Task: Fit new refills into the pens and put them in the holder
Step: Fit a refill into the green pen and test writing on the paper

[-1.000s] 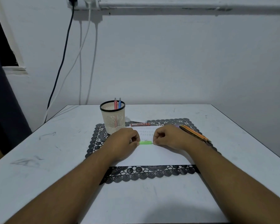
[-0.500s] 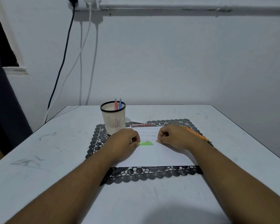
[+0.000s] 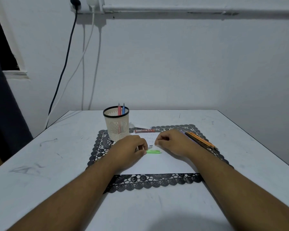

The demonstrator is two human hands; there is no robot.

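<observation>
Change: the right hand (image 3: 171, 142) has pulled away from the green pen (image 3: 153, 152) toward the right and far side, and a gap now lies between them; a second ago both hands closed on the pen end to end. A small grey piece (image 3: 150, 145) now shows between the hands.
Left hand: the left hand (image 3: 130, 149) rests on the white sheet (image 3: 165, 165), fingers curled, pinching the left end of the green pen.
Right hand: knuckles up, fingers curled in with the thumb against them; whether it pinches something small I cannot tell.
Green pen: lies flat on the sheet near the middle of the black lace mat (image 3: 150, 180), its tip pointing right, clear of the right hand.
Grey piece: just beyond the pen, between the two hands; too small to name.
Pen holder: the cream mesh pen holder (image 3: 116, 129) stands upright on the mat's far left corner, with a red pen (image 3: 119, 108) and a blue pen (image 3: 123, 108) standing in it side by side.
Red refill pack: a red refill pack (image 3: 144, 130) lies at the mat's far edge, just right of the holder.
Orange pens: a bundle of orange pens (image 3: 200, 140) lies slanted along the mat's right side, behind the right wrist.
Table: the white table (image 3: 40, 155) carries the mat in its middle.
</observation>
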